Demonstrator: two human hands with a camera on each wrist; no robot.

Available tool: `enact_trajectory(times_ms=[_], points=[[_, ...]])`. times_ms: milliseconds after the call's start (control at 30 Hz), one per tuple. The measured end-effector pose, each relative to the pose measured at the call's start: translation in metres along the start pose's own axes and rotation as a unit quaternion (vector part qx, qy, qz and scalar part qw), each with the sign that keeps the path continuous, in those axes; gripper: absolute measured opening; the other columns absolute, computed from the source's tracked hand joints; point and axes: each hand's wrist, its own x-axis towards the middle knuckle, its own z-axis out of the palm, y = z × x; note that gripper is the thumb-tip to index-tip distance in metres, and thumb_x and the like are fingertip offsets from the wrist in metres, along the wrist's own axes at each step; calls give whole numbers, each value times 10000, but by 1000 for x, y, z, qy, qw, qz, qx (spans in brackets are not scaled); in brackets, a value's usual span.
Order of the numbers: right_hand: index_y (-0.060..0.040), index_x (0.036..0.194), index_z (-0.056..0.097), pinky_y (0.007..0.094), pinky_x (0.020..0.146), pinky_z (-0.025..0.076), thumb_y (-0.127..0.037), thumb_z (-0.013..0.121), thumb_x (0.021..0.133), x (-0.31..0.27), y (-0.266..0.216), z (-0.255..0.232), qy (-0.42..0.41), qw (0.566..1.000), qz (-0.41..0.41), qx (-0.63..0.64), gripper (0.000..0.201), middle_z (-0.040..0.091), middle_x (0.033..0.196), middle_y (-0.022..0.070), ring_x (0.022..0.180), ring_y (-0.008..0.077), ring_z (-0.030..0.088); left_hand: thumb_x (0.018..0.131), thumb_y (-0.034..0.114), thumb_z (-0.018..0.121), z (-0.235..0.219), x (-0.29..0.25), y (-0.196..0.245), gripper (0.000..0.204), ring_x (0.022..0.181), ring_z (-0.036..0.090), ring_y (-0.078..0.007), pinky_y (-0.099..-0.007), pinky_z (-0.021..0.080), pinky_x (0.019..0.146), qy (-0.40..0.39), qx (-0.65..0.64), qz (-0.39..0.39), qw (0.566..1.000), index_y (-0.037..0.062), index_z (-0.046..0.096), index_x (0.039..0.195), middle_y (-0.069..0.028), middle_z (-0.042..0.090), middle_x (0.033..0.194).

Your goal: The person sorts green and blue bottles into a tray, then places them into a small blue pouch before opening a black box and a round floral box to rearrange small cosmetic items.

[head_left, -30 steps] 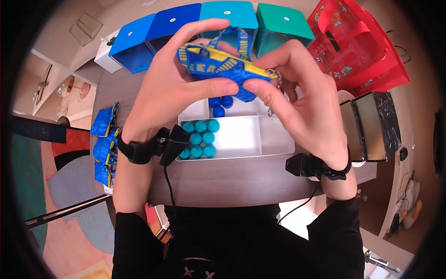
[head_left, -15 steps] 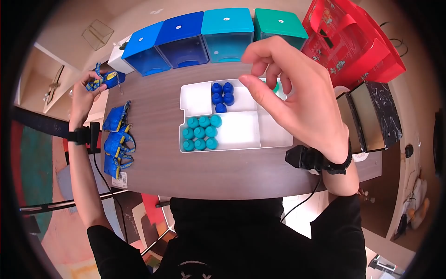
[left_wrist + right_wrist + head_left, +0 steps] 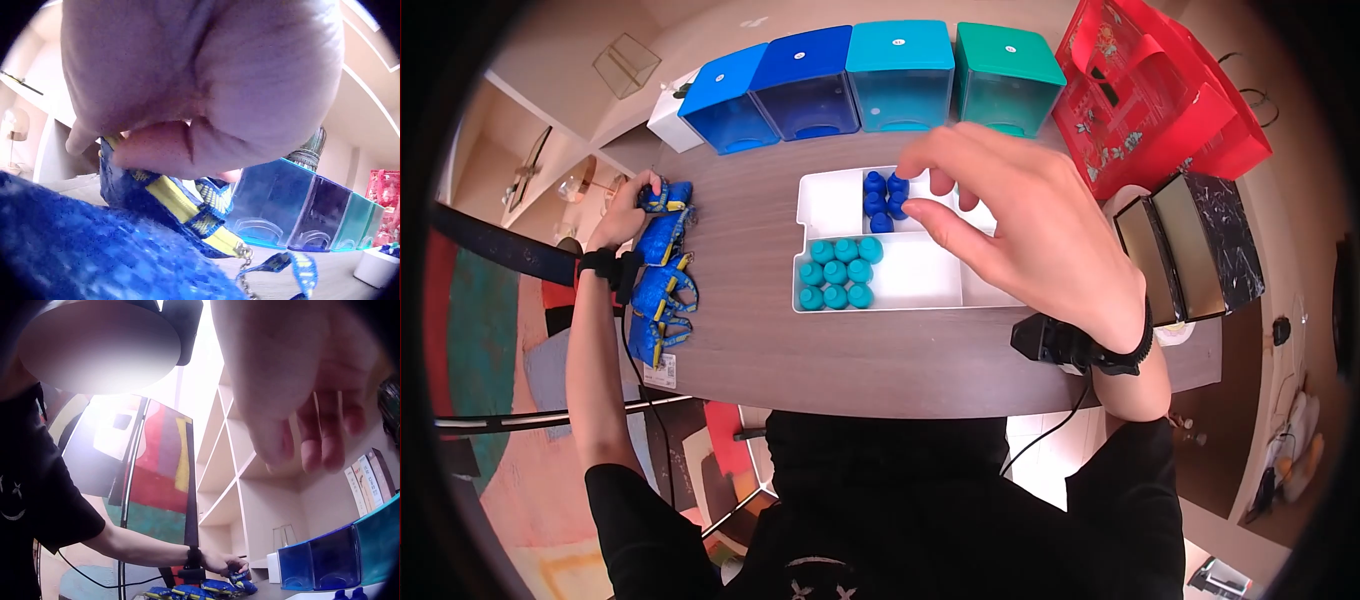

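Observation:
At the table's left edge my left hand (image 3: 625, 215) grips a small blue bag (image 3: 675, 197) with yellow trim. In the left wrist view the fingers curl over this bag (image 3: 187, 209), which has a yellow zip and a short chain. It is at the far end of a row of similar blue bags (image 3: 657, 285). My right hand (image 3: 1035, 225) is held over the right part of a white tray (image 3: 920, 275), fingers loosely bent and holding nothing. Dark blue knobbed pieces (image 3: 880, 222) and several teal ones (image 3: 835, 272) stand in the tray; the hand hides its right end.
Blue, navy, teal and green bins (image 3: 900, 75) line the back of the table. A red gift bag (image 3: 1165, 110) stands at the back right, with a black marbled box (image 3: 1220, 245) in front of it. A white label card (image 3: 661, 372) lies by the nearest blue bag.
Both hands held the blue bag over the tray; the right hand let go and stayed there. My left hand carried the bag left, then lowered it to the row's far end.

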Motion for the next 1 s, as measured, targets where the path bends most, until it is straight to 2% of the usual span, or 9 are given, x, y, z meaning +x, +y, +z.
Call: enact_trajectory(times_ms=[133, 200, 433, 500, 600, 667, 733, 900, 1000], points=[[-62, 1013, 632, 335, 577, 489, -111, 722, 867, -4, 0, -2, -13, 1000, 15, -14, 179, 624, 832, 89, 685, 238, 626, 613, -197, 396, -3, 1, 4, 438, 1254, 474, -233, -318, 347, 1062, -5, -59, -24, 998, 86, 461, 940, -103, 562, 1233], [-27, 983, 591, 464, 628, 458, -100, 681, 849, -3, 2, -2, -14, 1000, -7, -5, 178, 596, 812, 145, 761, 376, 604, 618, -190, 405, -3, -2, 12, 441, 1363, 434, -245, -352, 316, 1113, 6, -95, -54, 994, 93, 466, 951, -117, 551, 1345], [-32, 969, 604, 462, 644, 473, -108, 681, 850, -1, 2, -2, -35, 999, -6, -25, 161, 612, 819, 146, 789, 376, 616, 732, -129, 429, 7, -8, 55, 321, 1372, 435, -255, -409, 299, 1138, 106, -9, 0, 994, 74, 511, 967, -118, 583, 1340], [-52, 987, 641, 343, 577, 474, -112, 719, 867, -2, 5, -1, -5, 999, 12, -46, 155, 637, 782, 86, 668, 245, 626, 786, -80, 466, 19, -11, 94, 275, 1370, 436, -247, -398, 279, 1159, 114, -70, 19, 991, 72, 532, 1006, -104, 585, 1339], [-37, 933, 611, 397, 617, 505, -124, 675, 886, 2, 2, -8, 19, 997, 59, -48, 118, 661, 799, 124, 715, 302, 670, 845, -76, 490, 50, -19, 153, 245, 1289, 505, -214, -349, 377, 1093, 97, -46, 151, 983, 58, 528, 1047, -98, 570, 1335], [-42, 937, 638, 329, 592, 462, -111, 682, 890, 1, 5, -7, 39, 996, 70, -42, 95, 648, 758, 77, 685, 220, 637, 824, 6, 630, 80, -37, 207, 336, 1319, 489, -287, -404, 367, 1111, 62, 41, 209, 975, 51, 566, 1151, -145, 528, 1361], [-47, 937, 670, 253, 565, 404, -107, 693, 894, 1, 6, -9, 61, 993, 91, -46, 77, 641, 715, 17, 656, 111, 597, 715, 213, 831, 112, -51, 248, 685, 1402, 380, -387, -507, 326, 1141, 6, 123, 270, 955, 139, 557, 1339, -149, 417, 1492], [-45, 937, 670, 254, 566, 398, -119, 699, 890, 1, 5, -8, 71, 991, 106, -36, 92, 640, 713, 14, 644, 111, 587, 610, 286, 894, 157, -55, 297, 981, 1515, 117, -403, -738, 138, 1134, -89, 172, 307, 932, 309, 446, 1482, -172, 170, 1628], [-44, 937, 668, 255, 565, 398, -117, 694, 891, 0, 3, -9, 70, 991, 106, -36, 90, 635, 709, 17, 638, 112, 580, 618, 291, 875, 173, -31, 293, 993, 1495, 137, -449, -732, 140, 1133, -76, 167, 324, 928, 279, 415, 1499, -214, 186, 1610]])
